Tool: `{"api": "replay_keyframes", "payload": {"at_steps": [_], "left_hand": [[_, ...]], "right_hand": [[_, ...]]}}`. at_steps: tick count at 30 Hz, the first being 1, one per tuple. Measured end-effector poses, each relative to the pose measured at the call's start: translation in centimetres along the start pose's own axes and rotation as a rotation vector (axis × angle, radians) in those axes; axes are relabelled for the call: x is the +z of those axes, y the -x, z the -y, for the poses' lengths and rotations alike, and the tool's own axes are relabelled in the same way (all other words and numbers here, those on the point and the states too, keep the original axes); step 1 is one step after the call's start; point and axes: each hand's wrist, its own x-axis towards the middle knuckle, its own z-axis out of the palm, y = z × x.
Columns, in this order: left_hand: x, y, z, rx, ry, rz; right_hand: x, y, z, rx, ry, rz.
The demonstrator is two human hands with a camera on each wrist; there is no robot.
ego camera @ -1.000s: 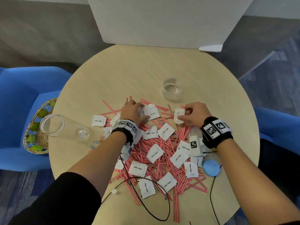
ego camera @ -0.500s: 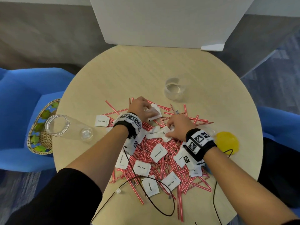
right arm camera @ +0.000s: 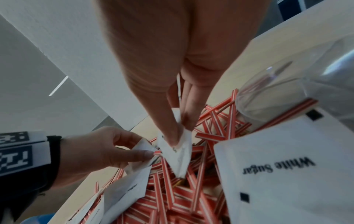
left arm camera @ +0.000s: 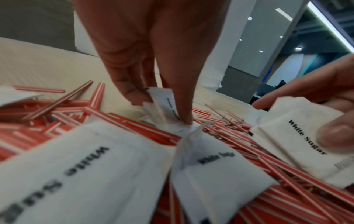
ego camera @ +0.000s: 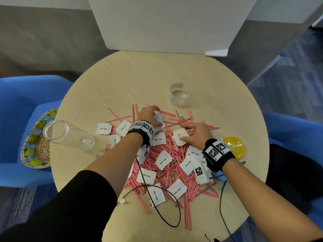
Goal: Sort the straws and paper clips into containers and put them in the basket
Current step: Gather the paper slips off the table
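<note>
Red-and-white straws lie in a heap on the round table, with white sugar packets scattered over them. A few paper clips lie at the heap's left edge. My left hand sits at the heap's far side and pinches sugar packets between thumb and fingers. Close to its right, my right hand pinches another sugar packet. A clear jar lies on its side at the left. A small clear cup stands beyond the heap.
A woven basket sits on the blue chair left of the table. A yellow lid lies to the right of my right wrist. A white board stands at the table's far edge. Black cables trail over the near part.
My right hand has come down and left from the heap's far right onto a packet in the middle, uncovering the yellow lid. My left hand stays in place with its packets.
</note>
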Motion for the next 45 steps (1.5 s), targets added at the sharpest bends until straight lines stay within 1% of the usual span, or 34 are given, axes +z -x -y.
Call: {"api": "replay_keyframes", "payload": {"at_steps": [2, 4, 6, 9, 10, 12, 14, 18, 22, 25, 29, 32, 34, 37, 40, 42, 45], "left_hand": [[0.1, 0.2, -0.4, -0.045, -0.051, 0.012], [0.2, 0.5, -0.7, -0.088, -0.098, 0.018], [0.1, 0.9, -1.2, -0.119, -0.101, 0.03], [0.3, 1.2, -1.6, -0.145, -0.054, 0.05], [0.3, 1.3, -1.7, -0.161, -0.021, 0.046], [0.4, 1.6, -1.9, -0.194, 0.038, 0.045], [0.5, 1.9, -2.0, -0.2, 0.063, 0.057], [0.6, 2.7, -1.8, -0.184, 0.088, 0.016], [-0.1, 3.8, -1.1, -0.129, 0.091, -0.019], [-1.2, 4.4, 0.1, -0.102, 0.108, -0.072], [-2.9, 5.0, 0.8, -0.076, 0.124, -0.143], [-4.4, 5.1, 0.5, -0.051, 0.203, -0.196], [-5.6, 4.9, 0.0, -0.013, 0.287, -0.224], [-6.8, 4.6, -0.8, 0.02, 0.413, -0.252], [-7.1, 4.1, -1.2, 0.037, 0.426, -0.245], [-6.9, 3.7, -1.3, 0.049, 0.422, -0.235], [-6.9, 2.6, -1.9, 0.068, 0.459, -0.252]], "right_hand": [[0.2, 0.5, 0.3, 0.032, -0.043, -0.028], [0.3, 0.8, 0.3, 0.048, -0.035, -0.046], [0.2, 1.5, 0.6, 0.04, -0.025, -0.069], [-0.6, 2.9, 0.1, 0.07, -0.091, -0.089], [-1.0, 3.4, -0.2, 0.084, -0.075, -0.071], [-1.8, 4.4, -1.1, 0.097, 0.063, -0.01], [-2.0, 5.2, -1.9, 0.093, 0.15, 0.008], [-1.0, 6.3, -2.6, 0.084, 0.255, -0.003], [-0.3, 6.3, -2.6, 0.073, 0.373, -0.038], [-0.1, 6.3, -2.3, 0.087, 0.403, -0.017], [0.4, 6.1, -1.9, 0.068, 0.53, 0.015], [0.5, 6.0, -1.4, 0.039, 0.552, 0.03], [0.4, 5.9, -1.0, 0.028, 0.526, 0.016], [0.1, 5.8, -0.9, 0.023, 0.408, -0.014], [-0.5, 6.0, -1.1, -0.009, 0.303, 0.015], [-1.5, 6.0, -1.3, 0.014, 0.16, 0.031], [-3.2, 5.5, -1.3, 0.035, 0.019, -0.005]]}}
